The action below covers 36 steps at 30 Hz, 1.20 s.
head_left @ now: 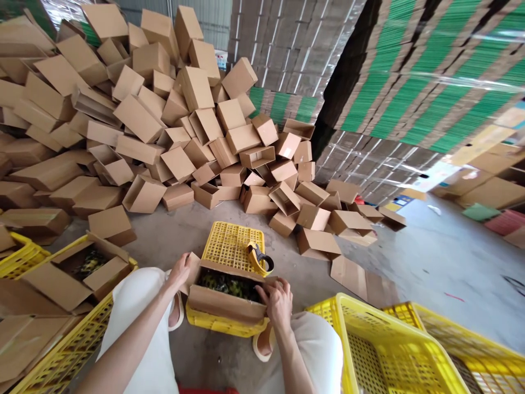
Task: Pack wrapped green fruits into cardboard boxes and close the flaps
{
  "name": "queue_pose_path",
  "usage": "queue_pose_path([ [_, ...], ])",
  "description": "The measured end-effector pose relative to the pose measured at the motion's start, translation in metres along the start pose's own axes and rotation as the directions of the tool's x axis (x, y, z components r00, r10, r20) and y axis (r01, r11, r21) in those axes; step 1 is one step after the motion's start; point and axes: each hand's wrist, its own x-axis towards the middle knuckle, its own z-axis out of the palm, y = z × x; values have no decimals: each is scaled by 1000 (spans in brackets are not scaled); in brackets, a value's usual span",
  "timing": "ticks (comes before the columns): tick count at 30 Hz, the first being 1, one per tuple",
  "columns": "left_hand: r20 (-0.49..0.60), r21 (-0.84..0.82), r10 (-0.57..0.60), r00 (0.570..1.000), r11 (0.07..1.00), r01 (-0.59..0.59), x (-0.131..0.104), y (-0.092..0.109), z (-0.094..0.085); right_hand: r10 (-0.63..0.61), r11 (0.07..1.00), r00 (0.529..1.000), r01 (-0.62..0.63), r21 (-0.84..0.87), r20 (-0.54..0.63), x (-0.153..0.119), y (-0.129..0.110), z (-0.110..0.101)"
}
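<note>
An open cardboard box (227, 303) stands on an upturned yellow crate (225, 324) between the knees, with dark and yellow-green items (229, 285) inside. My left hand (180, 272) pinches the flap at the box's left end. At the right end my right hand (278, 300) grips the box edge, thumb over the inside and fingers outside. Just behind the box, a yellow and black tape dispenser (258, 258) lies on the crate.
A big heap of small open cartons (184, 142) fills the back and left. Yellow crates (385, 334) stand at the right; another crate (77, 342) at the left holds an open box (77, 271). Stacked flat cardboard (410, 71) rises behind.
</note>
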Motion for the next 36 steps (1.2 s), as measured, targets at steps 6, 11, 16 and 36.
queue_pose_path([
  [6,10,-63,-46,999,997,47,-3,5,-3,-152,988,981,146,55,117,-2,8,0],
  [11,41,-145,-71,997,987,76,-10,10,-3,-192,981,949,196,10,250,-9,12,5],
  [16,224,-264,50,973,965,11,-28,17,-2,-160,984,930,178,-24,332,-5,11,11],
  [36,425,198,163,890,943,-267,-28,24,13,-136,896,989,98,433,58,-5,4,6],
])
